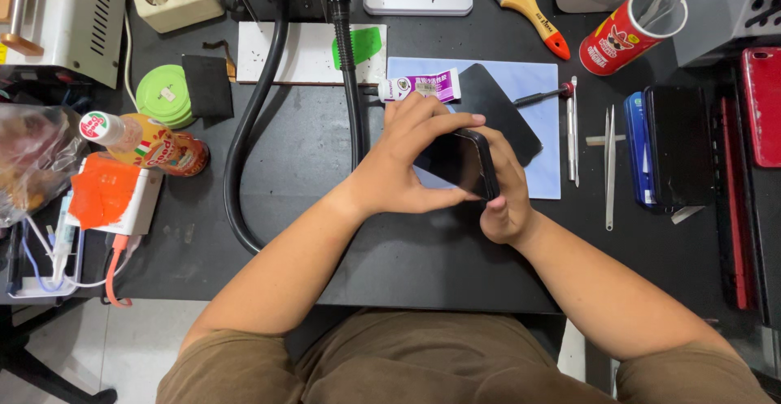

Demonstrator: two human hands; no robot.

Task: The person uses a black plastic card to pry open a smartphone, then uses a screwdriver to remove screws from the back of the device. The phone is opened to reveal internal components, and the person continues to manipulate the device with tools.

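- Black desk carries many repair tools, and a pale blue mat lies in its middle.
- Both hands hold a black phone just above the near edge of the mat, tilted, with its dark glass side up.
- Left hand is closed around the phone from the left: the fingers reach over its top edge and the thumb presses at its lower edge.
- Right hand is under and behind the phone, the fingers are curled on its right side.
- A dark flat panel lies on the mat just behind the phone.
- A small white and purple tube lies at the far left corner of the mat, near the left hand.
- Tweezers and thin metal tools lie to the right of the mat.
- A paintbrush and a red can are at the far side.
- A thick black hose bends over the desk on the left.
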